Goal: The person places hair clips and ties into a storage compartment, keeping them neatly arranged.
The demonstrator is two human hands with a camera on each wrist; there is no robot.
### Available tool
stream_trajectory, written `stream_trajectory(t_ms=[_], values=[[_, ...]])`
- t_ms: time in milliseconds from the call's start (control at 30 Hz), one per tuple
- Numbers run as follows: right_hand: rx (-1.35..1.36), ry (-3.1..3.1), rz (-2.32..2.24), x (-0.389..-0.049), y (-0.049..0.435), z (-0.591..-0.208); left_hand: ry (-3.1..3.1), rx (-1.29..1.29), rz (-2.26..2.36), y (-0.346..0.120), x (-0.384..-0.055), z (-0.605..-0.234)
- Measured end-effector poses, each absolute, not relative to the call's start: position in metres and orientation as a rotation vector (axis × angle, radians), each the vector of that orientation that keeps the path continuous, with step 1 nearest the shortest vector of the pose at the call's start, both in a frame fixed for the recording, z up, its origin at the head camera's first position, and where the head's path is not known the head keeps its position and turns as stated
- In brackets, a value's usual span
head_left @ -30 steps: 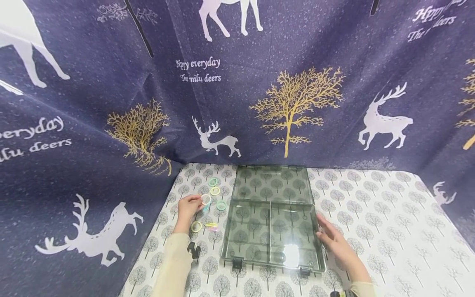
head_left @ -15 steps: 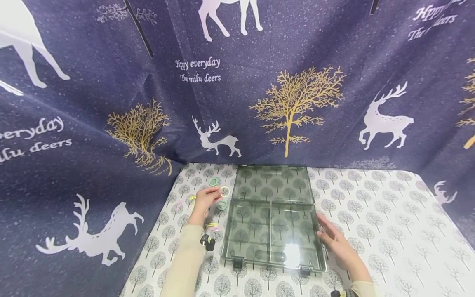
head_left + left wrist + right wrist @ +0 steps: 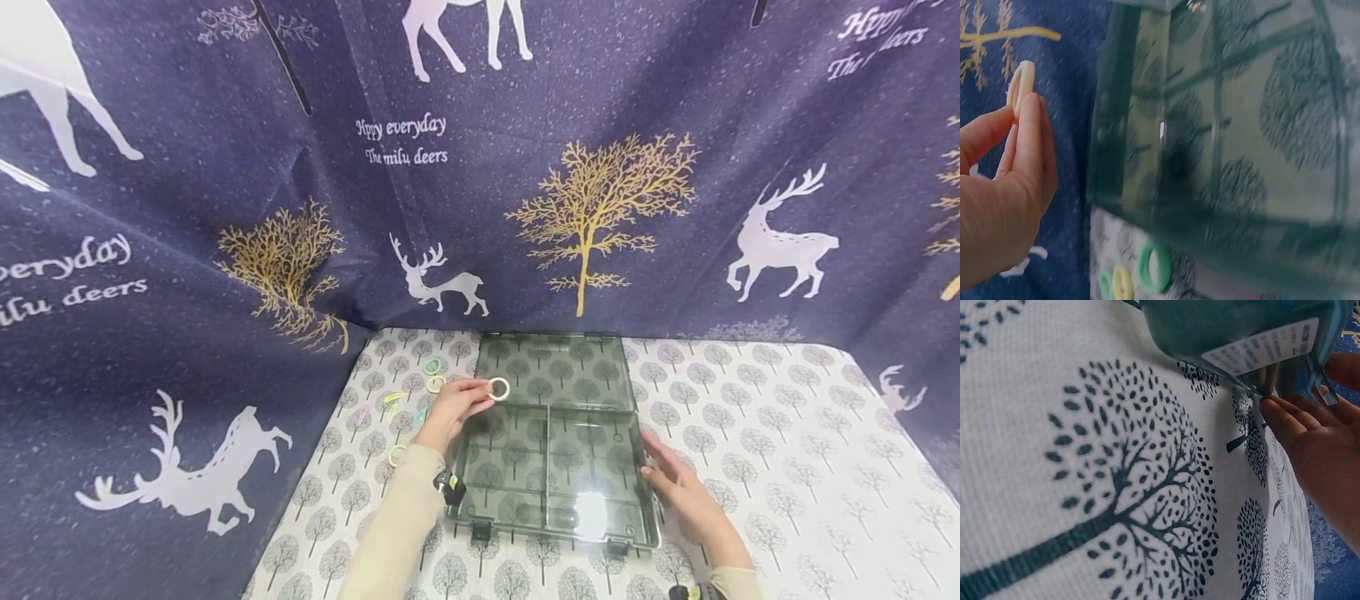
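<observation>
- Taking the box's middle as my clock centre, I have the cream ring [image 3: 507,389] raised at 11 o'clock, in line with the near part of the lid; I cannot tell how high.
- My left hand [image 3: 453,410] pinches that ring at its edge between thumb and fingertips, with no gap left; on the left wrist view it stands upright, nearly edge-on to me.
- Beneath sits the clear dark-green box [image 3: 555,533], its lid [image 3: 558,375] laid back toward 12, a divider [image 3: 547,467] running from 12 to 6, and two dark latches [image 3: 482,531] on the 6 o'clock side.
- My right hand [image 3: 678,479] is at 3 o'clock, thumb and fingers extended and apart, touching the box's side wall. The right wrist view shows me a printed white label [image 3: 1263,347] there.
- Toward 10 o'clock, I see a green ring [image 3: 425,367] and a yellow ring [image 3: 429,384] near each other, then a slim yellow piece [image 3: 393,397] and a pink piece [image 3: 363,412].
- At 9, a pale yellow ring [image 3: 392,455] is partly hidden by the left sleeve [image 3: 397,517].
- Everything rests on tree-print cloth [image 3: 750,467]; a dark-blue deer-print curtain [image 3: 480,217] hangs beyond at 12.
</observation>
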State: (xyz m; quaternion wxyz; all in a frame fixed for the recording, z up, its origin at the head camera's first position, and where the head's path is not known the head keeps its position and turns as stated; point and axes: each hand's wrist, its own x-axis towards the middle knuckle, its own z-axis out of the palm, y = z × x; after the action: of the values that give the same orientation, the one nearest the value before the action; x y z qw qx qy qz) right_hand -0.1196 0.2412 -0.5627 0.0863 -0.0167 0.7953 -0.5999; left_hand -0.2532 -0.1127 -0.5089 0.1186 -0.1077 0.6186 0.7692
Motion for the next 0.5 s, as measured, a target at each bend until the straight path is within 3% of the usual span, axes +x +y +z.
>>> stream_trajectory(t_ms=[500], values=[[-0.103, 2.431, -1.774, -0.119, 0.243, -0.568, 1.683, -0.298, 2.110, -0.077, -0.251, -0.517]])
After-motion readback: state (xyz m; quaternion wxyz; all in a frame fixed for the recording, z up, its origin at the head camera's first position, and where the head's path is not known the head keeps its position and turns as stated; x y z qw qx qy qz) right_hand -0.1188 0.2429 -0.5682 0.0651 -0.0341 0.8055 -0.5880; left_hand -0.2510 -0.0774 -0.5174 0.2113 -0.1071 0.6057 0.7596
